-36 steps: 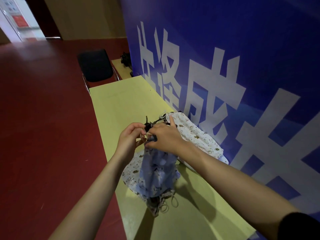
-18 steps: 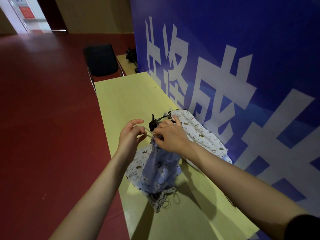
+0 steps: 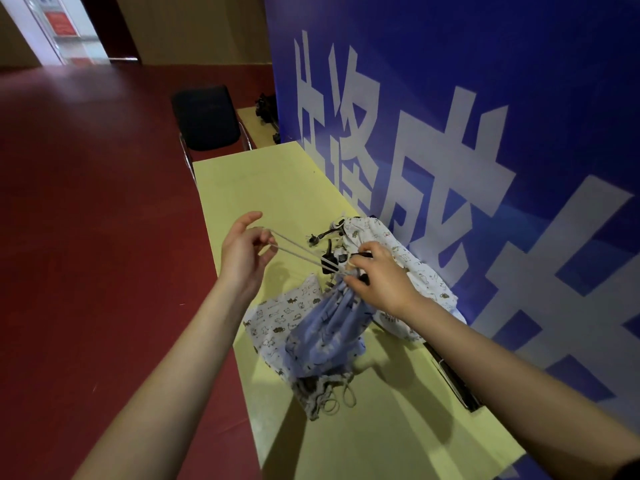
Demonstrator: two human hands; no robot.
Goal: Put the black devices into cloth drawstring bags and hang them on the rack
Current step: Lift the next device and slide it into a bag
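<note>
A blue patterned drawstring bag [image 3: 325, 334] stands bunched on the yellow table [image 3: 277, 188]. My right hand [image 3: 377, 278] pinches its gathered neck beside a black cord stopper [image 3: 329, 264]. My left hand [image 3: 244, 252] grips the grey drawstring [image 3: 294, 249], which runs taut from the stopper out to the left. White printed cloth bags lie around it: one under the blue bag [image 3: 277, 317], one behind my right hand [image 3: 398, 251]. A black device with a cable [image 3: 320, 235] lies on the table just past the stopper. No rack is in view.
A blue banner wall [image 3: 450, 133] with white characters runs along the table's right side. A black chair [image 3: 204, 119] stands at the table's far end, with dark gear [image 3: 266, 109] behind it. Red floor [image 3: 86, 237] lies to the left. A dark flat strip [image 3: 453, 379] lies by the banner.
My left hand has pulled away to the left, drawing the drawstring out long and taut. The right hand stays on the bag's neck, which is now cinched tighter.
</note>
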